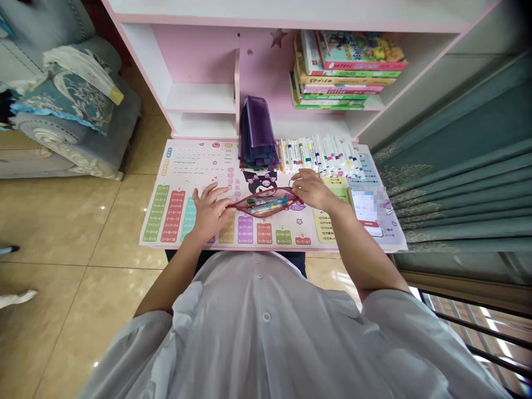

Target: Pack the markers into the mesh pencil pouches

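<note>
A dark red mesh pencil pouch [266, 194] lies before me, its mouth spread wide. Inside it are several marker pens [268, 206], lying lengthwise. My left hand [213, 208] pinches the pouch's left end between thumb and index finger, the other fingers spread. At the pouch's right end, my right hand [311, 189] grips the edge with its fingers bent over it. Just behind the pouch, a row of white markers [320, 155] with coloured bands lies side by side. To their left is a stack of dark purple and blue mesh pouches [258, 133].
A desk mat [195, 160] with printed times tables covers the desk. A phone [366, 210] lies at the right. Stacked books [344, 72] fill part of the pink shelf [199, 97] behind. A curtain [449, 166] hangs at the right; a sofa [83, 111] stands left.
</note>
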`<control>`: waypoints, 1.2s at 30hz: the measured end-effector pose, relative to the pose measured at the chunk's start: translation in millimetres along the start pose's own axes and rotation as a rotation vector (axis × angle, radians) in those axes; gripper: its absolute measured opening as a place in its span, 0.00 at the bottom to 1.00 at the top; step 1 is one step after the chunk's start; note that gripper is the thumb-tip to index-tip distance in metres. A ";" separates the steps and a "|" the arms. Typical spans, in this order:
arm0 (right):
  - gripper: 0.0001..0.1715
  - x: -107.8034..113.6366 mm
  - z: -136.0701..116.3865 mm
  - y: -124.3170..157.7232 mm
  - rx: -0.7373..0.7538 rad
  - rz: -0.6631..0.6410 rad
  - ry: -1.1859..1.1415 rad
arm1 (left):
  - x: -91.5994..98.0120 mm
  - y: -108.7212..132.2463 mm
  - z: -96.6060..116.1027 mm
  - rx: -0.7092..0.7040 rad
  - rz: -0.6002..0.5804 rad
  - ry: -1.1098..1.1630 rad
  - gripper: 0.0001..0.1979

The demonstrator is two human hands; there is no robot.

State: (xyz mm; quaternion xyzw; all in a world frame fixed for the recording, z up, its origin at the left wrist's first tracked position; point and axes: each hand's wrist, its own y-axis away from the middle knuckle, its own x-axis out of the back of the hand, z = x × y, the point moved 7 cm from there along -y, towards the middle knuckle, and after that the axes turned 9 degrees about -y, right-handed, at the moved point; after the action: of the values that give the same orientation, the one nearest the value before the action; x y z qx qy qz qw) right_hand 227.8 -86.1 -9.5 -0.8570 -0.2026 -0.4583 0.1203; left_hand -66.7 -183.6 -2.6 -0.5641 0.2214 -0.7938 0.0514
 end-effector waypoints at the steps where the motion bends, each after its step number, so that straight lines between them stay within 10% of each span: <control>1: 0.18 0.5 1.7 0.8 -0.002 0.012 0.011 | -0.5 -0.8 1.0 -0.008 -0.005 -0.006 0.10; 8: 0.19 0.7 -50.6 23.7 0.096 0.368 0.065 | -3.4 -1.5 2.7 0.020 -0.015 -0.011 0.11; 15: 0.16 -54.9 -135.9 33.8 0.236 0.329 -0.024 | -3.2 -1.4 10.1 0.021 0.012 0.002 0.09; 36: 0.13 -57.4 -140.6 22.8 0.122 0.295 -0.151 | -4.9 2.3 18.9 0.047 -0.100 0.089 0.09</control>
State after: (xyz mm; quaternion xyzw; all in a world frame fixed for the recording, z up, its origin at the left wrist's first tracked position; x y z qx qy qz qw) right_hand 106.1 -175.1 19.6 -0.9005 -0.1108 -0.3568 0.2224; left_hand -48.0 -189.6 -2.8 -0.5373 0.1765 -0.8246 0.0149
